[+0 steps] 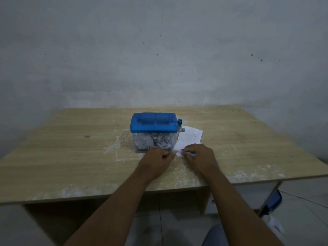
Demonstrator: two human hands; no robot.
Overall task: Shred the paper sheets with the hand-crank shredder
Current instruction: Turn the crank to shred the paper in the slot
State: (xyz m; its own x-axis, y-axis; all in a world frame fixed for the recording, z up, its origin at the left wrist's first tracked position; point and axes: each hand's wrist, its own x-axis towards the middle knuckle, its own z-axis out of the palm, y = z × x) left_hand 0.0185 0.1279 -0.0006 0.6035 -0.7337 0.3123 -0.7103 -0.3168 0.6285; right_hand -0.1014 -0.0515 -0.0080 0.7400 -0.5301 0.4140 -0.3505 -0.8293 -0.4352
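Head view. White paper sheets (190,139): flat on the pale wooden surface (71,148), just right of the blue-lidded clear plastic hand-crank shredder (154,132). The long axis runs away from the person, leaning right.

Left hand (158,158): fingers curled, pinching the near corner.

Right hand (198,157): fingers bent onto the near edge; cannot tell whether they pinch or press.

The shredder lid lies up and left of both hands, its length crosswise.
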